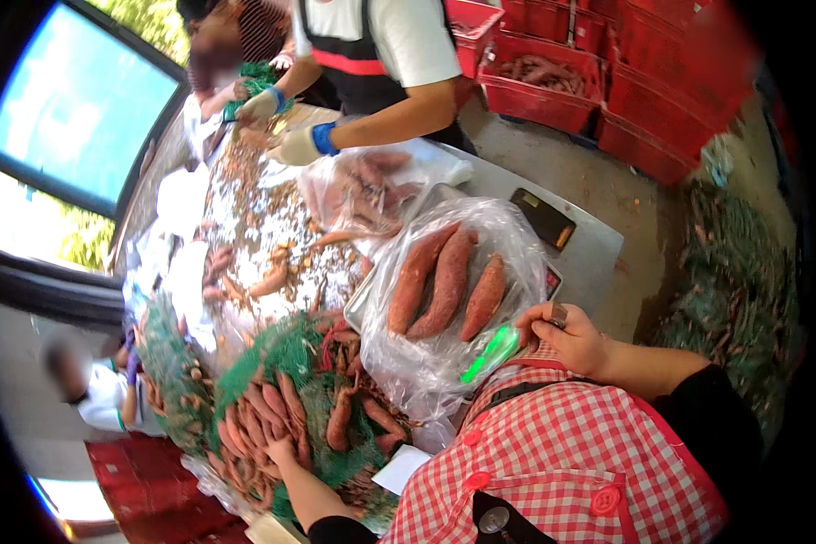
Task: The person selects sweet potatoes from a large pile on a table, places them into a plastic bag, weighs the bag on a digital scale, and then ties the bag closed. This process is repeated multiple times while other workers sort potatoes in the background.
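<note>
My left hand (282, 453) reaches into an open green mesh sack (262, 353) and touches the sweet potatoes (248, 421) heaped there. Its fingertips are partly hidden among them, so its grip is unclear. With tape around one finger, my right hand (561, 334) pinches the near edge of a clear plastic bag (510, 221). Three large sweet potatoes (445, 285) lie inside that bag. Underneath is a weighing scale, its metal pan (358, 309) showing at the left. A bright green strip (489, 353) glows by the bag's near edge.
Across the table (591, 248), a co-worker's gloved hands (292, 146) work behind another filled plastic bag (364, 183). A phone (542, 217) lies right of the scale. Red crates (540, 98) stand beyond; filled mesh sacks (727, 292) lie on the floor at right. Another person (105, 398) is at left.
</note>
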### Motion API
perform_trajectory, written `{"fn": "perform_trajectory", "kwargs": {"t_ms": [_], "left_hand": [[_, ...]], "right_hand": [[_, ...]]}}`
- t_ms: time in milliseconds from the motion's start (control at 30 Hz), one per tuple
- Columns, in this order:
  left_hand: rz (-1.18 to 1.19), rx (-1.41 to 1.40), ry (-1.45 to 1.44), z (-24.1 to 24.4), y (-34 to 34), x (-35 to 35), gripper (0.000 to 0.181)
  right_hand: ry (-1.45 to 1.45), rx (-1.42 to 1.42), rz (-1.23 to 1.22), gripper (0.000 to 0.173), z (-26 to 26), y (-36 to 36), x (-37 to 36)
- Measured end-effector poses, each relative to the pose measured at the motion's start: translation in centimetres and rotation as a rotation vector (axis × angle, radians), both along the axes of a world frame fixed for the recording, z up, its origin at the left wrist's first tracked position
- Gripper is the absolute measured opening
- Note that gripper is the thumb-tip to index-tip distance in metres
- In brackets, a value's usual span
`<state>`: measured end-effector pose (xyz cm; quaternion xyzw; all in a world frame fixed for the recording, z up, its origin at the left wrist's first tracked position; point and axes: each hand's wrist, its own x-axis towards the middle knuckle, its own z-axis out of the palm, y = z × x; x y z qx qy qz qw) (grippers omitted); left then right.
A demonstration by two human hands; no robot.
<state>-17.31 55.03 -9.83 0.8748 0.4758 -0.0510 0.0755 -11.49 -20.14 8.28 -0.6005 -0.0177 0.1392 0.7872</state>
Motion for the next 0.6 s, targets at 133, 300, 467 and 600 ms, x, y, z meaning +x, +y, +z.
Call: {"fn": "perform_trajectory", "kwargs": {"t_ms": [133,300,467,600], "left_hand": [[-0.104,0.011,-0.003,2.2,-5.0,1.8,0.086],[-0.195,0.167,0.002,4.4,-9.0,4.0,0.082],[-0.24,0.388,-0.05,7.5,-13.3,3.4,0.079],[-0.311,0.6,-0.222,12.1,-15.4,2.2,0.077]], "right_hand": [[-0.08,-0.031,-0.07,0.02,0.4,-1.4,0.8],[-0.009,-0.06,-0.045,0.018,-0.6,-3.4,2.1],[-0.25,-0.357,0.111,0.02,-0.1,-4.8,2.4],[-0.208,-0.288,0.022,0.02,-2.9,-5.8,2.5]]}}
